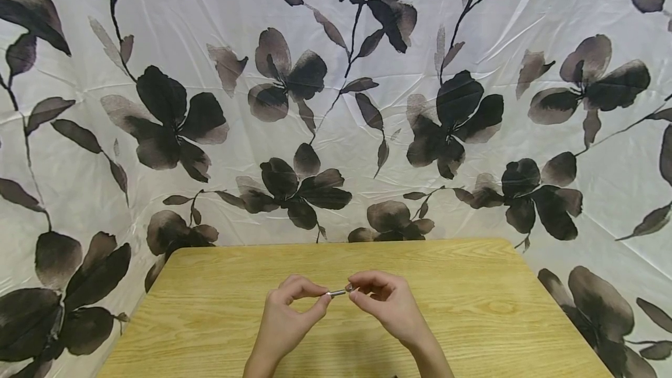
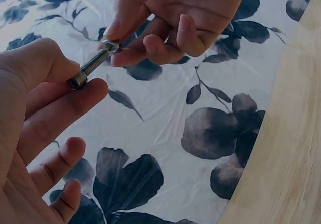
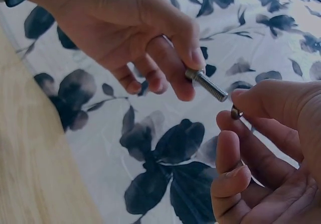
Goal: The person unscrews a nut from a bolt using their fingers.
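Note:
My left hand [image 1: 287,315] pinches a silver threaded bolt [image 1: 338,293] by its head, between thumb and index finger. The bolt [image 3: 212,88] points its threaded end toward the right hand. Between the right hand's [image 1: 392,306] thumb and index finger is a small metal nut [image 3: 236,113]. In the right wrist view a narrow gap separates the bolt's tip from the nut. Seen from the left wrist, the nut [image 2: 112,46] lines up with the bolt's end. Fingertips cover part of the nut and of the bolt head.
Below the hands lies a light wood-grain table [image 1: 210,319] with rounded far corners. White cloth [image 1: 378,162] printed with dark flowers hangs behind and beside it. A small dark thing [image 1: 395,376] barely shows at the bottom edge of the head view.

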Available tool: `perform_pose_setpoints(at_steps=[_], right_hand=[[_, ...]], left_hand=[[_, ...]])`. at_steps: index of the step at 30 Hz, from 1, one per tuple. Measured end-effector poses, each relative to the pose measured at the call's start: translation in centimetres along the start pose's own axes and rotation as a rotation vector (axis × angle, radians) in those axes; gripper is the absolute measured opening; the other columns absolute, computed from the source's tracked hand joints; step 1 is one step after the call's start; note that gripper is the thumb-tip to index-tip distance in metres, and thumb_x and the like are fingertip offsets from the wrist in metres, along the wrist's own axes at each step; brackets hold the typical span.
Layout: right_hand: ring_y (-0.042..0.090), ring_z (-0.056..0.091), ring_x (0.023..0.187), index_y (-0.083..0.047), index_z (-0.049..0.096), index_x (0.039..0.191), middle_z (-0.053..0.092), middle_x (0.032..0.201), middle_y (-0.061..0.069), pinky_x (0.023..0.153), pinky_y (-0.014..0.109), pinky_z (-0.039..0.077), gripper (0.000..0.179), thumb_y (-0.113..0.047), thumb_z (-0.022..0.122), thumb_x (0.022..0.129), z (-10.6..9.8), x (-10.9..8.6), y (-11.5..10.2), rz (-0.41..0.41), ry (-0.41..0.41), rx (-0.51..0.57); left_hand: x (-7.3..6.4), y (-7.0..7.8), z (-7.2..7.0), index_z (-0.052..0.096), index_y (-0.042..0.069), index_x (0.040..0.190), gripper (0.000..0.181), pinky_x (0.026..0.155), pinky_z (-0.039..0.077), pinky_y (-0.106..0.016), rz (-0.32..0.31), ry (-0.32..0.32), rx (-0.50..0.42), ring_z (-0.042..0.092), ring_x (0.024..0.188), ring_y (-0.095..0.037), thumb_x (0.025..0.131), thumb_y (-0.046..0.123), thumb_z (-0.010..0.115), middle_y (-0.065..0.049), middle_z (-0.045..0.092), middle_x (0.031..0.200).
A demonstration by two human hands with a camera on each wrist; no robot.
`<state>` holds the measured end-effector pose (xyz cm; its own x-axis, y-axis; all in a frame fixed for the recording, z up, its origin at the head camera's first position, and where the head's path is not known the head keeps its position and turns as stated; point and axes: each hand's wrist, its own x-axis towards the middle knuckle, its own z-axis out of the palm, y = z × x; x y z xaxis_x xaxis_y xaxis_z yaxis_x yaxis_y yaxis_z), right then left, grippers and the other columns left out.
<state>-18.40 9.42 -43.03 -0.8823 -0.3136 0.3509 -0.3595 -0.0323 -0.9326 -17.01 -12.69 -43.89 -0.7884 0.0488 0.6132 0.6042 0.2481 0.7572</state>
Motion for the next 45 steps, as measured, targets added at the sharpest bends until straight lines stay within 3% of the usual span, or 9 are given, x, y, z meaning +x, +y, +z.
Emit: perform_pose_setpoints(at_steps=[6,16,28,36,40,45], right_hand=[[0.01,0.069,0.092,-0.005,0.077,0.111,0.075,0.108,0.014,0.079,0.029,0.059,0.019,-0.012,0.075,0.094,0.0,0.0,0.0,0.059,0.027,-0.064],[0.01,0.072,0.087,0.001,0.074,0.114,0.074,0.101,0.024,0.079,0.029,0.059,0.023,-0.015,0.072,0.098,-0.1,0.0,-0.1,0.089,-0.011,-0.075],[0.011,0.071,0.083,-0.008,0.078,0.11,0.076,0.099,0.015,0.076,0.028,0.058,0.02,-0.022,0.075,0.095,-0.9,0.0,1.3,0.153,0.011,-0.159],[0.011,0.072,0.083,-0.01,0.079,0.105,0.078,0.098,0.01,0.069,0.026,0.056,0.018,-0.024,0.078,0.093,-1.2,0.2,3.2,0.181,0.002,-0.22],[0.01,0.071,0.081,-0.013,0.08,0.104,0.079,0.095,0.005,0.068,0.026,0.056,0.016,-0.025,0.077,0.094,-1.1,0.4,4.2,0.183,-0.023,-0.293],[0.008,0.069,0.078,-0.015,0.081,0.1,0.079,0.09,0.0,0.069,0.026,0.056,0.013,-0.026,0.075,0.095,-0.7,0.5,5.5,0.162,-0.079,-0.369]], left_hand=[[-0.1,0.0,0.0,0.078,0.028,0.088,0.025,0.08,0.058,-0.03,-0.021,0.001,0.019,0.069,0.085,-0.008,0.081,0.006,0.087,0.008,0.072,0.088],[0.0,-0.3,-0.2,0.078,0.028,0.087,0.026,0.078,0.059,-0.03,-0.008,0.022,0.051,0.069,0.085,-0.008,0.08,0.005,0.087,0.01,0.072,0.088],[-0.1,-1.6,-0.1,0.079,0.031,0.088,0.03,0.077,0.053,-0.029,0.027,0.004,0.142,0.064,0.087,-0.006,0.077,0.004,0.089,0.016,0.071,0.09],[-0.5,-4.1,0.0,0.078,0.03,0.086,0.028,0.078,0.056,-0.03,-0.009,-0.052,0.142,0.064,0.087,-0.004,0.077,0.005,0.089,0.018,0.069,0.089],[-0.8,-5.6,-0.3,0.077,0.031,0.085,0.028,0.082,0.057,-0.032,-0.084,-0.086,0.14,0.064,0.088,-0.004,0.078,0.007,0.089,0.017,0.07,0.089],[-1.0,-6.8,-0.6,0.078,0.027,0.083,0.018,0.088,0.054,-0.032,-0.282,-0.179,0.135,0.064,0.091,-0.007,0.083,0.012,0.086,0.014,0.073,0.089]])
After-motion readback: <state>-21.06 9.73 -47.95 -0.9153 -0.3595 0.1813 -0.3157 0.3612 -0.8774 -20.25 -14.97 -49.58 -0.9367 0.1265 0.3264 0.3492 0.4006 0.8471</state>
